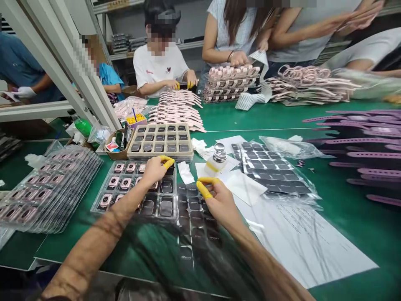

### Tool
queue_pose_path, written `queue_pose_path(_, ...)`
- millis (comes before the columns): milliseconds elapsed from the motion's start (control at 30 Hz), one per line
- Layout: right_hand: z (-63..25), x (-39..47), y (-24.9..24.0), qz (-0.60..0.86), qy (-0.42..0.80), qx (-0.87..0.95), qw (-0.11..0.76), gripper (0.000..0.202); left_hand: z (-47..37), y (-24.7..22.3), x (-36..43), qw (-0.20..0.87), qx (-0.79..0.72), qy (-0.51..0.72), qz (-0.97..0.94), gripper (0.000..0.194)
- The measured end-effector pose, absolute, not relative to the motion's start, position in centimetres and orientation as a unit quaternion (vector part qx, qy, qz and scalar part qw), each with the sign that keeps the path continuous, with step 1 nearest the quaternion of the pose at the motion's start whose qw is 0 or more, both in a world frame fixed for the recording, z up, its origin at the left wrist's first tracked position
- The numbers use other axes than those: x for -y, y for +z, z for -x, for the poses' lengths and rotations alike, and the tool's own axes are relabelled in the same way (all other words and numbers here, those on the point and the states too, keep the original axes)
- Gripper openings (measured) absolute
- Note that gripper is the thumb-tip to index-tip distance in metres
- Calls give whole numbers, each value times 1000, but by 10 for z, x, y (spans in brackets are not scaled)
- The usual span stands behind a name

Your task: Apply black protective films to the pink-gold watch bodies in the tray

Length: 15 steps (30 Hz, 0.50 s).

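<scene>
Yellow finger cots cover fingertips on both my hands. My left hand [155, 170] reaches over a clear plastic tray [97, 205] of pink-framed smartwatches [113, 182] and dark square pieces [166, 207]. Its thumb and finger close together at the tray's back right compartment, and whatever they pinch is hidden. Right of the tray lies a sheet of black square stickers [198, 217] with small pale print. Above this sheet's back right part, my right hand [219, 200] brings thumb and forefinger together at the tips. I cannot make out anything between them.
A beige tray [191, 155] of dark squares stands behind. Stacked watch trays [78, 188] are at left. A pump bottle [216, 161], more sticker sheets [266, 167], paper [300, 238] and purple straps [369, 154] lie rightward. Several people work across the table.
</scene>
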State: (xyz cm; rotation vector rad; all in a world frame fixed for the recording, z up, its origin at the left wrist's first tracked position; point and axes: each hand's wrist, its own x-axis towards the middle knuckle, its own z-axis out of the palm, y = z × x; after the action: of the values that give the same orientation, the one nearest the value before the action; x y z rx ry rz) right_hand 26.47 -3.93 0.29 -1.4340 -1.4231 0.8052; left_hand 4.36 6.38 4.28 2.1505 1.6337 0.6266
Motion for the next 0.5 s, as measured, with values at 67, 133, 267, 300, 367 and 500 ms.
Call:
queue_pose_path(67, -265, 40, 5, 594, 329, 572, 461, 24, -40, 45, -73, 139, -573, 186, -786, 25)
queue_pose_path(133, -265, 41, 8, 591, 326, 572, 466, 24, -30, 49, -75, 82, -571, 151, -803, 31)
queue_pose_path(267, -264, 43, 12, 586, 307, 577, 480, 26, 0, 66, -84, 35, -532, 37, -845, 28)
queue_pose_path(300, -263, 43, 12, 583, 300, 583, 480, 27, 6, 70, -88, 37, -511, 5, -859, 26)
queue_pose_path(367, -261, 43, 9, 569, 286, 613, 468, 27, 13, 76, -96, 39, -464, -40, -884, 23)
queue_pose_path(500, -260, 39, -5, 513, 263, 728, 372, 30, 14, 78, -100, 28, -394, -54, -917, 14)
